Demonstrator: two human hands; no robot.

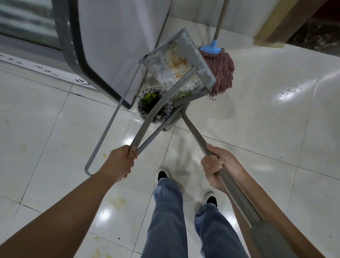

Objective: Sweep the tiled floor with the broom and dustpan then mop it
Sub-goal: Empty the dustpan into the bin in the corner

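At the far left a folded table [115, 29] leans against the wall, its thin metal leg [106, 130] reaching down to the tiled floor [263, 123]. Next, the left hand [119, 161] has its fingers [132, 153] wrapped tight round the metal dustpan's long looped handle [152, 116]. The dustpan [177, 64] itself is lifted and tipped mouth-down over a small waste bin [154, 106], evidently to slide the sweepings in; a green scrap still clings near its lower lip, and green litter already lies in the bin. The right hand [216, 170] grips the broom handle [196, 136] with curled fingers, and the handle crosses under the pan toward the bin, likely to steady or scrape it. Just right of the pan a reddish string mop [222, 70] stands against the wall, waiting for the mopping step.
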